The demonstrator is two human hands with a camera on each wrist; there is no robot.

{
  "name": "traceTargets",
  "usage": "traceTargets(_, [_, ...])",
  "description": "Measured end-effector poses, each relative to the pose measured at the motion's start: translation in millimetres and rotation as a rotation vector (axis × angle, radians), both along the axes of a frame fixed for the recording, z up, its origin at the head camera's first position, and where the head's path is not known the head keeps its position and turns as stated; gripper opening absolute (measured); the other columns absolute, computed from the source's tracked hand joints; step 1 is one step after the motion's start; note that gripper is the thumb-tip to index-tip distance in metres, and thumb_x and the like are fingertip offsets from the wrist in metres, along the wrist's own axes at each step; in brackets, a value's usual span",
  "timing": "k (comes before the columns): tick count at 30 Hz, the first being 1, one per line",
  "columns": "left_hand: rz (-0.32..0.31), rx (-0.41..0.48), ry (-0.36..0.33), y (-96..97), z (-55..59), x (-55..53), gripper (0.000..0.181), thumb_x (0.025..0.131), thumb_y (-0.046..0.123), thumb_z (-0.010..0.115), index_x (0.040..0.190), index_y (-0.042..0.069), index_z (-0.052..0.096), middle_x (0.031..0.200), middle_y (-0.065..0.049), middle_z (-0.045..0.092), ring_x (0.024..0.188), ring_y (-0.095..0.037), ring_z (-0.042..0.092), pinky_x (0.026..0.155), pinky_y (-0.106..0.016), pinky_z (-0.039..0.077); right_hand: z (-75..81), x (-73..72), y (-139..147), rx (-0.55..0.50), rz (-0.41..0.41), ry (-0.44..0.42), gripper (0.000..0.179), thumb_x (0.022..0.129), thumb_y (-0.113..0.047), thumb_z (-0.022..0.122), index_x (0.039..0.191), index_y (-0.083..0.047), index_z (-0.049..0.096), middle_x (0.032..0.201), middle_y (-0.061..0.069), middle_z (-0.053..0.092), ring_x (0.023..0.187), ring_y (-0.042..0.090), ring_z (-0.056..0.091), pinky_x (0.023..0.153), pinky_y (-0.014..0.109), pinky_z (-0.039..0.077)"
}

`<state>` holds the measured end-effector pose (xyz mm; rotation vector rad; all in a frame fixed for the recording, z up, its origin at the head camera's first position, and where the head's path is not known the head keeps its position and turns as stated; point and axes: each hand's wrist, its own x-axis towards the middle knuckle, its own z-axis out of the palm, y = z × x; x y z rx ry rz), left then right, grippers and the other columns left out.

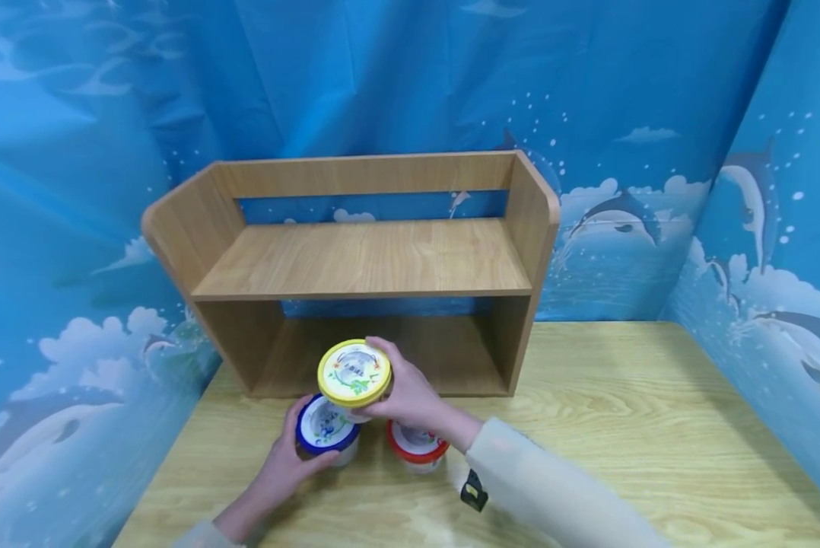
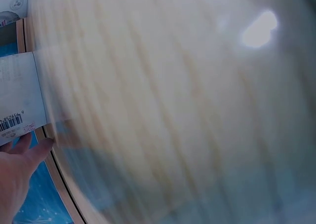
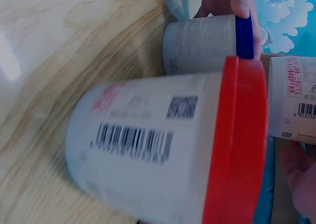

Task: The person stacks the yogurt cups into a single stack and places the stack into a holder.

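Observation:
In the head view my right hand (image 1: 413,396) grips a white tub with a yellow lid (image 1: 354,373), raised in front of the shelf's lower compartment. My left hand (image 1: 276,472) holds a white tub with a blue lid (image 1: 326,426) on the table, thumb and fingers on either side of it. The yellow-lidded tub overlaps the blue one's far edge in this view. A red-lidded white tub (image 1: 418,449) stands on the table under my right wrist, partly hidden by it. Barcodes show on the red-lidded tub (image 3: 148,140) and the yellow-lidded tub (image 3: 296,98) in the right wrist view.
A two-tier wooden shelf (image 1: 362,262) stands at the back of the light wood table (image 1: 622,426), its open front facing me. Behind and beside it hang blue sea-patterned curtains (image 1: 417,84). A small black object with a yellow mark (image 1: 474,491) is by my right sleeve.

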<state>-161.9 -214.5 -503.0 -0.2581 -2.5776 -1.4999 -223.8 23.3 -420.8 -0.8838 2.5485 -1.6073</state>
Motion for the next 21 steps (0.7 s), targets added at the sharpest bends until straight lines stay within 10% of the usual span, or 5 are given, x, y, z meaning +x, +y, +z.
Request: traceTargets(21, [-0.025, 0.033, 0.011, -1.6, -3.0, -1.0, 0.098, 0.074, 0.011, 0.085, 0.148, 0.004, 0.020, 0.133, -0.027, 0.050, 0.118, -0.037, 0.052, 0.097, -0.034, 0.044, -11.3, 5.3, -33, -0.012, 0.061, -0.090, 0.099, 0.067, -0.027, 0.091, 0.145, -0.035, 0.032, 0.126, -0.009, 0.056, 0.115, 0.009, 0.052, 0.099, 0.038, 0.042])
